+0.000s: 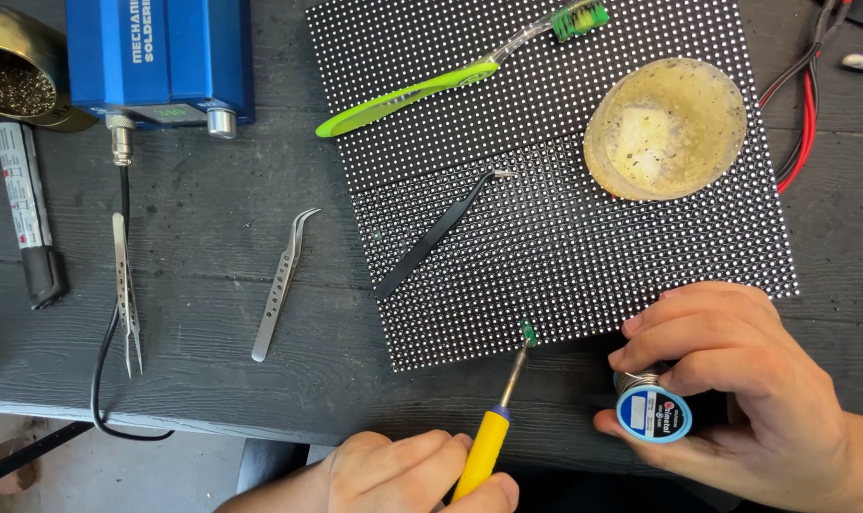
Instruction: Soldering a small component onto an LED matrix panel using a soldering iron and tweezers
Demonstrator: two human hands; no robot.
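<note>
While gripping yellow-handled soldering iron (493, 439), left hand (407, 472) fingers closed round handle; tip touching near edge of black LED panel (564, 237) at small green part (528, 332). Right hand (735, 380) clamped on solder spool (652, 407), just off panel's near edge. Black tweezers (441, 233) lying on panel.

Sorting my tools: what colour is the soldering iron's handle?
Yellow, with a blue collar; the head view shows the soldering iron in the left hand.
</note>
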